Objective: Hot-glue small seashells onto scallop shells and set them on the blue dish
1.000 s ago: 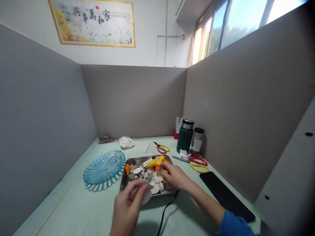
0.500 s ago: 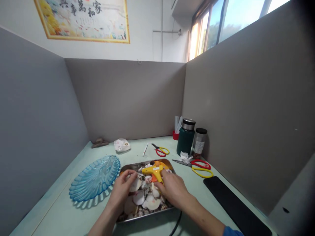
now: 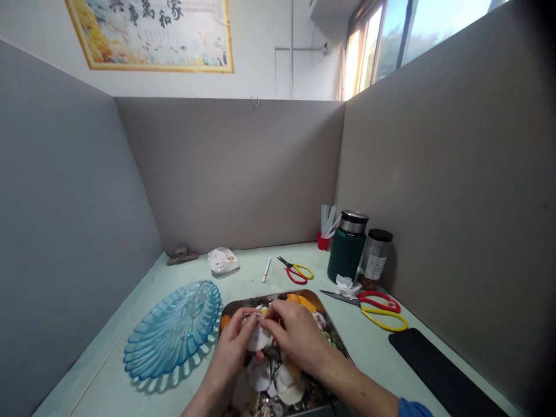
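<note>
Both hands meet above a metal tray (image 3: 341, 341) filled with seashells (image 3: 259, 373). My left hand (image 3: 232, 341) is closed in a pinch, thumb against fingertips, on a small whitish thing too hidden to name. Opposite it, my right hand (image 3: 299, 336) pinches at the same spot, its thumb and fingers almost touching the left fingertips. A pale flat shell (image 3: 259, 340) shows just beneath the fingers; I cannot tell whether it is held. Orange shells (image 3: 301, 301) lie at the tray's far side. The yellow glue gun cannot be made out now.
Left of the tray stands a blue fluted glass dish (image 3: 174, 330). Behind are a white packet (image 3: 223, 261), a marker (image 3: 266, 270) and small scissors (image 3: 296, 272). To the right are a green flask (image 3: 347, 249), a jar (image 3: 377, 258), large scissors (image 3: 369, 302) and a black slab (image 3: 443, 370).
My right hand has let go of the yellow glue gun and come left to my left hand. Both hands now pinch together over the tray. The view has shifted slightly.
</note>
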Tool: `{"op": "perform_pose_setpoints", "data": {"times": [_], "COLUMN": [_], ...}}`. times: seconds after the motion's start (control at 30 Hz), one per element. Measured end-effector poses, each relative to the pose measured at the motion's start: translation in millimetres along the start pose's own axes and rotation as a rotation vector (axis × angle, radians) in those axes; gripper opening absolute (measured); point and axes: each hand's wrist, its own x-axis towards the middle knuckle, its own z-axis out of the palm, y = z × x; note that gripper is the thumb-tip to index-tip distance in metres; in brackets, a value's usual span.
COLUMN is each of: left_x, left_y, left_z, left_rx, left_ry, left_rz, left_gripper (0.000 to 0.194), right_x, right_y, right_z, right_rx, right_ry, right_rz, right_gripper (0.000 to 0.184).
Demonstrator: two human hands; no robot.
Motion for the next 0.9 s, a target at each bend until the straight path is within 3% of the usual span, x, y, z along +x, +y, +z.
{"op": "perform_pose_setpoints", "data": {"times": [0.3, 0.57, 0.9], "left_x": [-10.7, -13.7, -14.2], "left_y": [2.1, 1.4, 2.7], "left_z": [-3.2, -0.2, -0.1], "left_rx": [0.043, -0.017, 0.008], "left_ry": [-0.003, -0.044, -0.009], "left_rz": [0.024, 0.016, 0.002], "left_gripper": [0.035, 0.03, 0.033], "right_x": [-2.9, -2.9, -3.7], "right_y": [7.2, 7.0, 10.9], "right_z": [2.6, 3.7, 7.7], "right_rx": [0.361, 0.363, 0.484], "right_ry": [-0.067, -0.017, -0.082], "right_rz": [0.06, 0.122, 0.204], "right_gripper": [0.016, 0.017, 0.014]}}
